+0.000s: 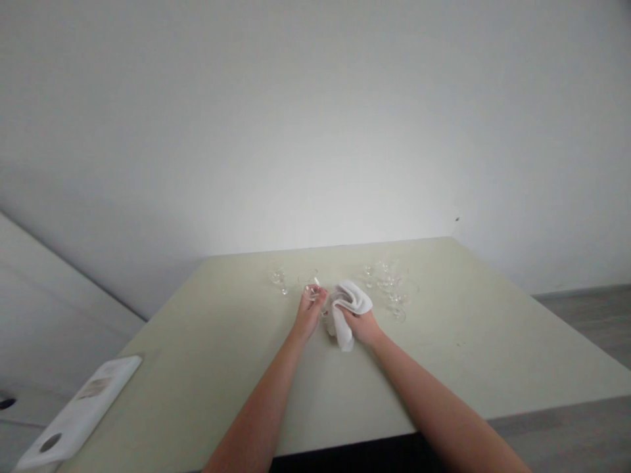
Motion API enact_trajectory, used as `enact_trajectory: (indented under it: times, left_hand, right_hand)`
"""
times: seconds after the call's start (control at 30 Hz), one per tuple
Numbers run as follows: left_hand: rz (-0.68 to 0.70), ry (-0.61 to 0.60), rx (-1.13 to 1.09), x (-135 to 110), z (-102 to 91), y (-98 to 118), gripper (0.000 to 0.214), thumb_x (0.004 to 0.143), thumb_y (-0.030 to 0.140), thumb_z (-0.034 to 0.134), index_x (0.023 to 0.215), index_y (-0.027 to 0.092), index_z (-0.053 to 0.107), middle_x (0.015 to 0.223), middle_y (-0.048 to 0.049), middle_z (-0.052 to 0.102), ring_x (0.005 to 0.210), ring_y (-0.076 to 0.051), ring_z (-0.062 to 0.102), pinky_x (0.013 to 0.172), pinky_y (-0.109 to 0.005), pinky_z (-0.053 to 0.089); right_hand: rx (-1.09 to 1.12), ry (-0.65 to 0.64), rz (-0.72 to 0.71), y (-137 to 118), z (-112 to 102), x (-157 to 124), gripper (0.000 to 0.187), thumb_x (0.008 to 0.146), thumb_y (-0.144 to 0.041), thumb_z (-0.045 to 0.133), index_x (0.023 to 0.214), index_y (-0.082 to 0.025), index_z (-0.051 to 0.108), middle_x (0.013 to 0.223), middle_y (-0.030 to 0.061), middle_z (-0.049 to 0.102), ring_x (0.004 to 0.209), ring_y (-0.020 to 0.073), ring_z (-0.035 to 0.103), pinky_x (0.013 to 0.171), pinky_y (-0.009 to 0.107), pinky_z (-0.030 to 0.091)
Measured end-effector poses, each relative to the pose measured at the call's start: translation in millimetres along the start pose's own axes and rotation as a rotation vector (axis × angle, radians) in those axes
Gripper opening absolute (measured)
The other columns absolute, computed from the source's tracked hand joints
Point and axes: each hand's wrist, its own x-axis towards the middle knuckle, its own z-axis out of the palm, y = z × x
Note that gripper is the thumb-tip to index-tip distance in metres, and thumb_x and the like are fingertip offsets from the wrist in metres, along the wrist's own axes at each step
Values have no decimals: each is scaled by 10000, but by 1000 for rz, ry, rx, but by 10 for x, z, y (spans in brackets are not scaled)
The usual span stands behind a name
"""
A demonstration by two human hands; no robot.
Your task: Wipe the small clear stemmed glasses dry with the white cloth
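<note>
My left hand is closed around the foot of a clear stemmed glass held over the table. My right hand grips a bunched white cloth right beside that glass; the cloth seems to touch the glass bowl, though I cannot tell for sure. Another clear glass stands just left of my left hand. A small group of clear glasses stands to the right of the cloth.
The pale green table runs to a wall behind. A white flat box with dark marks lies at the table's front left corner. Grey floor shows to the right.
</note>
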Motion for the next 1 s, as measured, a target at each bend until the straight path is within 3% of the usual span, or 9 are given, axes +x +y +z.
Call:
enact_trajectory:
  times: [0.07,0.13,0.23,0.37,0.43,0.5,0.67,0.87,1.0]
  left_hand:
    - [-28,-112,-106,-37,50,-3,476,817,598,563,1060,190,535,1041,-77,629,947,-197,601,844,-328,467]
    - [-31,-181,-126,-71,100,-7,524,777,594,626,1094,184,543,1101,-89,619,996,-207,594,879,-333,460]
    - [4,-106,-108,-75,125,-6,574,672,525,760,1079,182,547,1050,-67,621,961,-192,600,866,-311,462]
    - [-41,28,-284,-33,47,46,578,680,467,775,1116,198,506,915,-29,653,816,-158,633,797,-302,484]
    - [-99,-55,-428,-26,7,80,535,728,490,726,1121,199,509,946,-52,679,818,-175,652,804,-334,495]
    - [-132,-147,-509,-22,-13,97,490,767,514,674,1108,191,533,1006,-80,685,872,-199,660,831,-363,497]
    - [-111,-64,-353,7,-8,74,518,695,423,775,1111,168,601,979,-59,681,883,-174,641,846,-308,480]
    - [-159,-211,-534,-18,-16,136,552,762,507,694,1182,172,567,1075,-111,675,930,-213,652,857,-359,493]
    - [-134,-89,-393,-6,-4,116,536,692,435,779,1118,164,601,970,-64,683,857,-171,642,823,-305,487]
  right_hand:
    - [-92,-136,-102,-26,46,-18,503,758,-315,674,1237,-194,580,1242,102,630,1156,252,566,1076,413,368]
    - [-126,-206,-142,-39,95,-30,402,798,-254,605,1195,-200,606,1202,96,650,1119,234,586,1036,394,400]
    - [-151,-193,-97,-18,122,-40,252,843,-232,528,1055,-197,660,1094,88,686,1037,217,609,988,371,418]
    - [47,-236,160,-3,93,-54,223,791,-362,625,894,-166,658,900,50,689,853,198,609,842,334,471]
    - [235,-299,328,-22,86,-61,282,766,-421,635,874,-160,645,827,26,673,754,173,593,747,304,483]
    - [296,-308,401,-38,88,-60,314,752,-443,645,885,-160,645,814,21,668,727,162,582,717,291,478]
    - [161,-218,247,-19,93,-50,229,735,-368,680,822,-157,657,807,17,670,751,158,578,744,282,466]
    - [385,-257,480,-45,83,-77,332,709,-425,684,906,-159,663,816,35,691,733,178,618,690,293,493]
    - [222,-208,316,-59,95,-58,262,710,-388,698,839,-161,672,835,21,693,775,171,606,770,299,480]
